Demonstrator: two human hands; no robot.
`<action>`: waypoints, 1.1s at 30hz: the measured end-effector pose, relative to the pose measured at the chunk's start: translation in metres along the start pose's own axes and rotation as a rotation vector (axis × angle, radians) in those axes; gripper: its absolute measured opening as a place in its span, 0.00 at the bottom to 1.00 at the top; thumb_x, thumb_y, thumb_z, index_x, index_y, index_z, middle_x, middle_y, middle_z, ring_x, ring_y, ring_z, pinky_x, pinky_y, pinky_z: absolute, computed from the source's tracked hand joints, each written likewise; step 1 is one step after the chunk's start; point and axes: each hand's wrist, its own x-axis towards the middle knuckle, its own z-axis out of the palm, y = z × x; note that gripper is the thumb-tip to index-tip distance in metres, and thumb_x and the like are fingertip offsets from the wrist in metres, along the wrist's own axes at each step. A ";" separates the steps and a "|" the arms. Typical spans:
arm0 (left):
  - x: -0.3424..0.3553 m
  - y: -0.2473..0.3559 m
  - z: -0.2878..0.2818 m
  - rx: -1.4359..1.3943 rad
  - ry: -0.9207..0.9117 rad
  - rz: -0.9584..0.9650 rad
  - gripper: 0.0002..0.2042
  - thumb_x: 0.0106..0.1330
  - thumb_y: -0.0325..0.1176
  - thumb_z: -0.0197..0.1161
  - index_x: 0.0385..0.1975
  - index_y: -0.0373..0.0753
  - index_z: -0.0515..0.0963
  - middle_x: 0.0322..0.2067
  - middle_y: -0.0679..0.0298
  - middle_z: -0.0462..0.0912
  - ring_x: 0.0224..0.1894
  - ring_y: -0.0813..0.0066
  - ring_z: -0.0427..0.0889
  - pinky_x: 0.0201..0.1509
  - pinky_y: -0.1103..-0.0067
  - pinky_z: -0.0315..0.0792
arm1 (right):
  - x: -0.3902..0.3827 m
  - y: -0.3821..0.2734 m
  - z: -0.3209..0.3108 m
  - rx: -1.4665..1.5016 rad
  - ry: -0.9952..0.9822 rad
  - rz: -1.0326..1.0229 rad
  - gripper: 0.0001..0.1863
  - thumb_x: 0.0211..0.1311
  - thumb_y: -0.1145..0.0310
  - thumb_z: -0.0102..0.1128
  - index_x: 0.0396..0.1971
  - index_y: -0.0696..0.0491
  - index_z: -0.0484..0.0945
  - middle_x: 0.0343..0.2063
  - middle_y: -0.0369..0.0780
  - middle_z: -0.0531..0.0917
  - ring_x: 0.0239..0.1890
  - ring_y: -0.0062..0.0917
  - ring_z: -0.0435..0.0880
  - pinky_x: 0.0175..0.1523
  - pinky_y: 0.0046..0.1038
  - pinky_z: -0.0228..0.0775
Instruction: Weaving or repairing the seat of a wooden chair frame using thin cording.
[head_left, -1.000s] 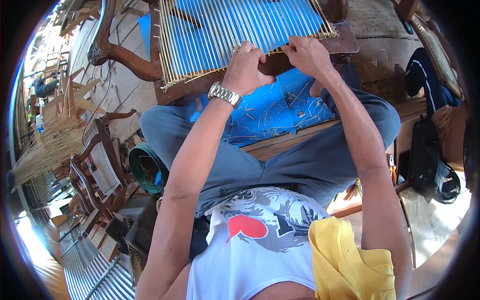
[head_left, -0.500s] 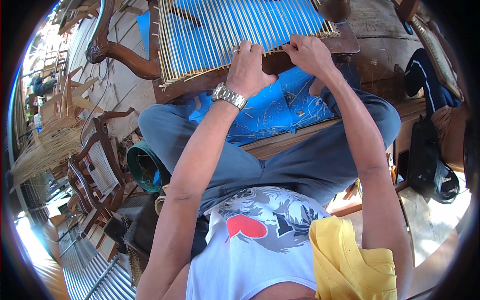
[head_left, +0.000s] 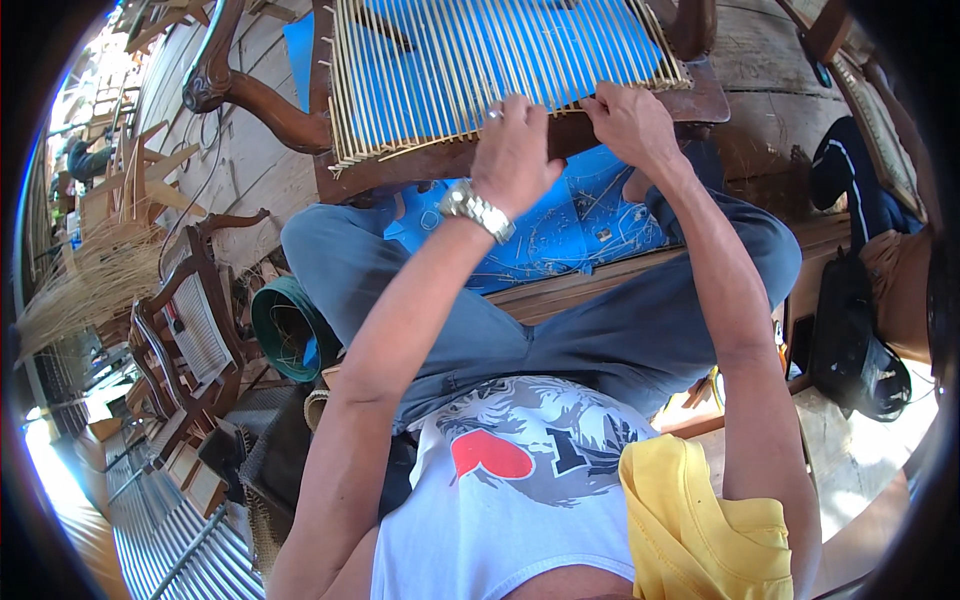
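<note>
Chair seat (head_left: 430, 165), left hand (head_left: 513, 152) and right hand (head_left: 636, 125) sit slightly lower and further right than before | left thumb apart, right fingers curled; can't tell either grip | pale strands (head_left: 440, 85) meet the seat's front edge | even spacing and tension there deserve care

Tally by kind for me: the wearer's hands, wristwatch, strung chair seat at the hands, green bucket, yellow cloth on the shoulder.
Hands: 2 (left hand, right hand)
Wristwatch: 1
Strung seat: 1
Green bucket: 1
Yellow cloth: 1
Total: 6
</note>
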 end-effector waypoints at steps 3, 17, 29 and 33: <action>-0.038 0.027 0.008 -0.013 0.113 0.148 0.30 0.48 0.35 0.76 0.51 0.32 0.71 0.55 0.47 0.68 0.60 0.48 0.67 0.65 0.62 0.65 | -0.006 0.004 -0.010 0.052 -0.014 0.008 0.15 0.65 0.59 0.57 0.28 0.57 0.79 0.25 0.51 0.82 0.31 0.51 0.80 0.35 0.45 0.71; -0.068 -0.087 -0.079 0.015 0.081 -0.292 0.12 0.65 0.39 0.63 0.39 0.36 0.79 0.36 0.56 0.77 0.37 0.54 0.80 0.38 0.65 0.75 | -0.001 -0.042 -0.076 0.350 -0.140 0.005 0.07 0.64 0.75 0.58 0.39 0.59 0.79 0.32 0.40 0.81 0.31 0.26 0.82 0.38 0.27 0.73; -0.006 -0.027 -0.041 -0.410 0.020 0.159 0.31 0.46 0.42 0.78 0.48 0.34 0.75 0.42 0.58 0.76 0.47 0.57 0.76 0.51 0.68 0.72 | -0.001 -0.031 -0.051 -0.131 -0.276 -0.120 0.12 0.61 0.65 0.64 0.34 0.57 0.75 0.33 0.44 0.77 0.40 0.40 0.78 0.45 0.39 0.70; 0.012 -0.015 -0.010 -0.288 -0.005 0.112 0.35 0.38 0.44 0.82 0.48 0.35 0.75 0.40 0.57 0.73 0.47 0.57 0.75 0.51 0.66 0.72 | -0.004 -0.031 -0.050 -0.187 -0.228 -0.108 0.12 0.60 0.64 0.65 0.31 0.56 0.74 0.31 0.44 0.76 0.39 0.40 0.77 0.44 0.39 0.68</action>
